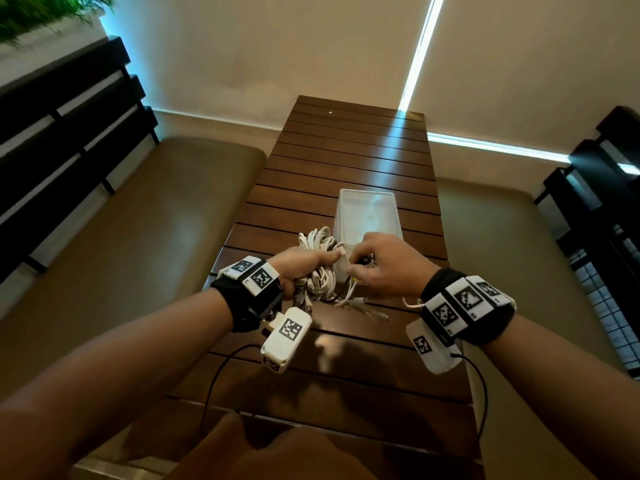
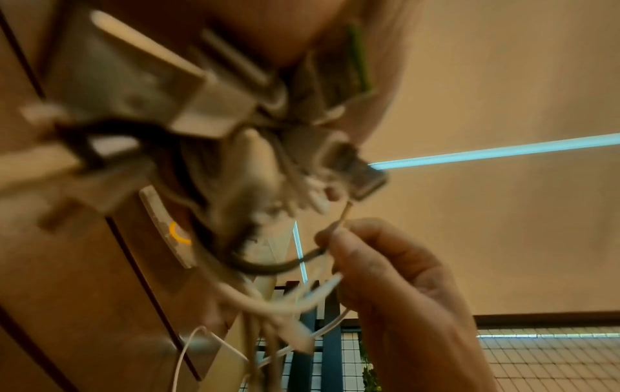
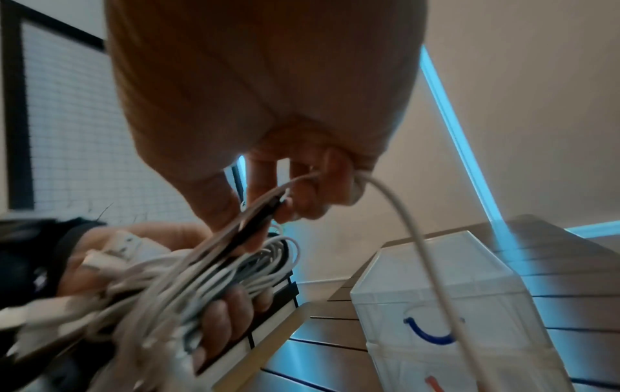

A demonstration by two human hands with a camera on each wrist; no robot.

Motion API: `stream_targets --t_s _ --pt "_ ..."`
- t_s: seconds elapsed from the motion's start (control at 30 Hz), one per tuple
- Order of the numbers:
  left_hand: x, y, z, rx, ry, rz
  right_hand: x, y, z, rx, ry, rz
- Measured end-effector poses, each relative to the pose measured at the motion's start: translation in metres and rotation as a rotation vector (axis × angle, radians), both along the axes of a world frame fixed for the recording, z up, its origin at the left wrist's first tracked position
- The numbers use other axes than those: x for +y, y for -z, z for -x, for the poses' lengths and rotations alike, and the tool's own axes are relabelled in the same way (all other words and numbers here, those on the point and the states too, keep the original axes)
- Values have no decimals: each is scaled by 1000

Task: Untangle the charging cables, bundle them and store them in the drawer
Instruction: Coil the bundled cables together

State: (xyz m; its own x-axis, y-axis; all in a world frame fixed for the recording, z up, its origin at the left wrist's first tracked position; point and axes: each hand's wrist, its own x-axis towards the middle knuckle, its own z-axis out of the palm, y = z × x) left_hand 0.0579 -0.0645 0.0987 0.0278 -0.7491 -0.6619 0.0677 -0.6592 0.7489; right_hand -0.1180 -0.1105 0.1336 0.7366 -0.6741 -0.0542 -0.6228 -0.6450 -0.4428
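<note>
A tangle of white charging cables [image 1: 320, 275] with a black one mixed in hangs just above the slatted wooden table [image 1: 346, 161]. My left hand [image 1: 301, 266] grips the bundle [image 3: 214, 281] with fingers curled round it. My right hand [image 1: 377, 263] pinches a black cable [image 2: 285, 265] and a white strand [image 3: 396, 212] pulled out of the tangle. Behind the hands stands a small white plastic drawer unit [image 1: 367, 216], its front with a blue handle [image 3: 429, 331] showing in the right wrist view. Loose plug ends [image 1: 367, 310] trail on the table under the right hand.
Padded benches [image 1: 145, 230] flank the table on both sides, with dark slatted backrests [image 1: 69, 133]. A beige wall stands at the far end. Black sensor leads [image 1: 221, 375] hang from both wrists over the table's near edge.
</note>
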Motion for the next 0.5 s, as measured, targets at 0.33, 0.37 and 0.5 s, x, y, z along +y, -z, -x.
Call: stream_targets --t_s 0.33,0.37,0.5 --pt "8 -10 16 326 107 -68 -9 22 -4 -262 13 184" --pt "7 -10 16 330 90 -73 -10 24 -5 -259 28 223" --pt "8 -12 17 438 85 -104 -9 30 -7 -313 68 313"
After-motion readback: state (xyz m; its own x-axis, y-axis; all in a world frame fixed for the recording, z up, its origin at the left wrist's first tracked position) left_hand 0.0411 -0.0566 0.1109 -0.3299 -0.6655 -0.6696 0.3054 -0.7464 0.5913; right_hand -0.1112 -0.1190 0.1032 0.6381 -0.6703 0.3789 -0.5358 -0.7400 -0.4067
